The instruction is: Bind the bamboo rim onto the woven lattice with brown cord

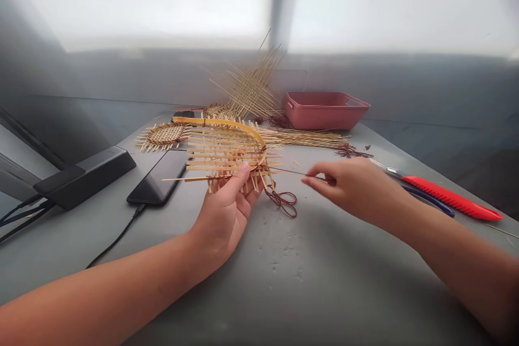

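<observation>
My left hand [231,205] grips a woven bamboo piece [221,151] by its lower edge, thumb in front and fingers behind. A curved yellow bamboo strip [239,125] runs over the top and right side of the weave, tied at places with brown cord. From the right side of the weave, a thin brown cord [284,170] stretches to my right hand [344,181], which pinches its end between thumb and fingers. A looped bundle of brown cord [284,203] hangs below the weave.
Behind lie a round woven piece [166,134], a loose bamboo lattice [253,86], a bundle of thin sticks [304,137] and a pink basket [328,113]. A phone [156,181] and a black power strip [89,175] are at left. A red-handled tool [454,197] lies at right.
</observation>
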The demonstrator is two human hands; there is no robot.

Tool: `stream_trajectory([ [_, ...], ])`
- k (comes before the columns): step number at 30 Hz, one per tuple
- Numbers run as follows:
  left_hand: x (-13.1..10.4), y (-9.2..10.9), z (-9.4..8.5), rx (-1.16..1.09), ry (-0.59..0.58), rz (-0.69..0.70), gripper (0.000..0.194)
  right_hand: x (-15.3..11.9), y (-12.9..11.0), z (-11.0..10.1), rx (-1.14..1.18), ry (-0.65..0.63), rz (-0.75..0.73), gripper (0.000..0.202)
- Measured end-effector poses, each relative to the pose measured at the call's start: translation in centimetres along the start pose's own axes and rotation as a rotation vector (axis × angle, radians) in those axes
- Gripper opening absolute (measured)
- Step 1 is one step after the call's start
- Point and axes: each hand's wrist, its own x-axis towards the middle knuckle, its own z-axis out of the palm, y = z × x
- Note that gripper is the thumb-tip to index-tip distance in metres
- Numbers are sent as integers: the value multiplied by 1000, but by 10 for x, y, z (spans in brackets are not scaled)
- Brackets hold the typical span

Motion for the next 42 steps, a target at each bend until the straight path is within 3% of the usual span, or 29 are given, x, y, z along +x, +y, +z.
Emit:
stream_trajectory([
  [3, -1, 0, -1, 3, -3, -16, 26, 3, 0, -7, 138, 181, 141, 46],
  [6, 1, -1, -3, 6, -2, -27, 24, 6, -4, -14, 619, 371, 250, 41],
  [9, 2, -2, -3, 19, 9, -53, 25, 10, -9, -18, 1175, 339, 191, 36],
  [12, 3, -3, -4, 28, 30, -92, 22, 12, -11, -20, 1472, 250, 172, 31],
  [15, 4, -4, -5, 38, 44, -99, 17, 10, -10, -20, 1434, 96, 216, 35],
  [17, 4, -4, -5, 46, 31, -83, 17, 8, -8, -16, 1174, 104, 213, 37],
  [20, 3, -3, -4, 49, 16, -62, 20, 7, -2, -8, 619, 226, 94, 35],
  [23, 2, -2, -2, 47, 28, -56, 22, 8, 8, 0, 253, 126, -11, 33],
  [25, 1, -1, -1, 42, 22, -52, 23, 9, 13, 2, 127, 36, 5, 36],
  [26, 0, -1, -1, 40, 18, -54, 23, 9, 15, 2, 88, 40, 23, 32],
  [28, 0, -1, -1, 43, 12, -64, 21, 9, 15, -1, 65, 176, 68, 32],
  [31, 0, -2, -4, 59, 1, -62, 16, 9, 10, -10, 181, 510, 93, 44],
  [33, 0, -3, -5, 68, -2, -64, 15, 10, 5, -16, 481, 628, 108, 40],
  [37, 1, -4, -5, 74, 4, -83, 14, 12, -5, -20, 1241, 533, 190, 29],
  [42, 3, -5, -5, 69, 19, -87, 16, 11, -16, -18, 1376, 361, 313, 28],
])
